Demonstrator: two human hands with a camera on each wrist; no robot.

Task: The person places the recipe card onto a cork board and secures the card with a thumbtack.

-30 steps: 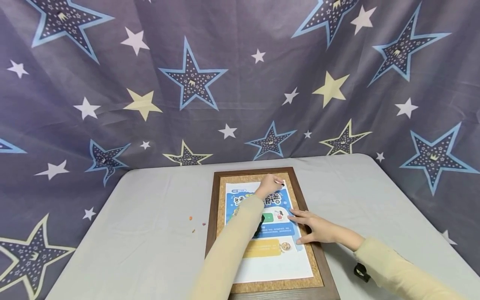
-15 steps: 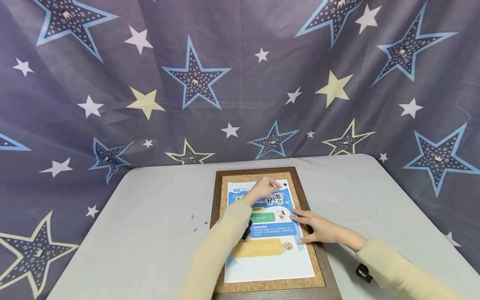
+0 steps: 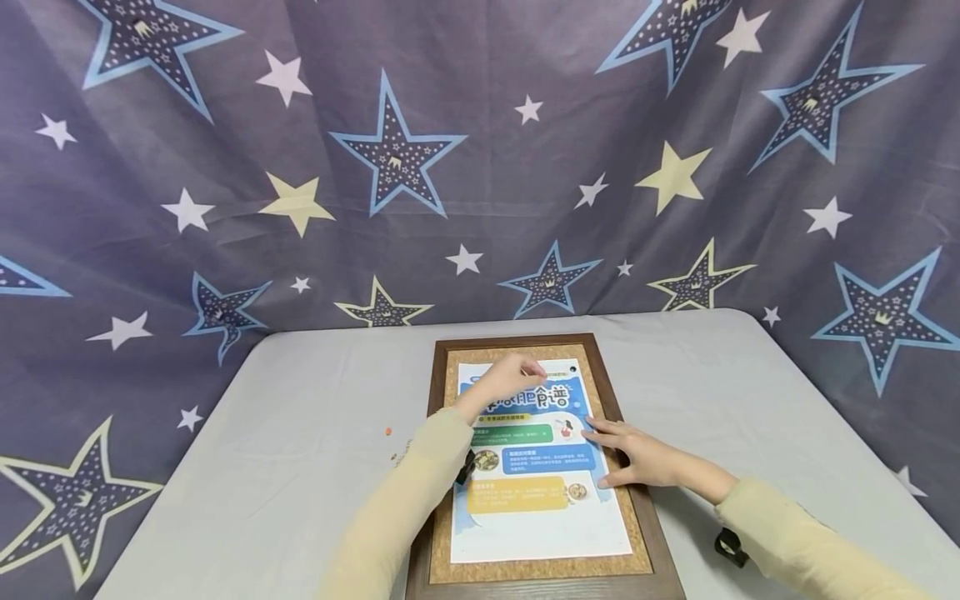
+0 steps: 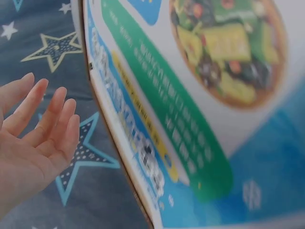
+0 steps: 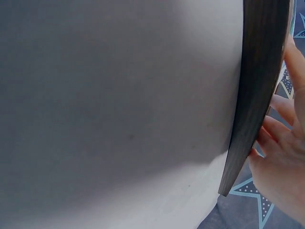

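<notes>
Star-patterned curtain (image 3: 495, 50) hangs behind the table (image 3: 315, 417), which wears a pale, lightly creased cloth. On it lies a board (image 3: 540, 571), cork inside a dark brown frame (image 3: 651, 533), and on the cork a poster (image 3: 551, 537) printed in blue, green and yellow, lying inside the frame with cork showing on all sides.

Two pale sleeves reach in from below. The right hand (image 3: 643, 460) crosses the frame with fingers apart, their tips at the poster's right edge; it has hold of nothing and seems to steady the sheet. The left hand (image 3: 506, 377) is over the poster's top, hiding part of the title; its wrist view shows the fingers loosely curved and spaced, nothing held, apart from the sheet.

A black pin (image 3: 573, 368) sits at the poster's upper right corner, just beyond the left fingertips. Smallest are a few bits (image 3: 388, 431) on the table, left of the board, one orange; too small to tell what they are.

The work looks to be pinning the poster, with that one corner done. No pin shows at either lower corner, so the next move probably calls for another pin while the right fingers keep the edge flat.
</notes>
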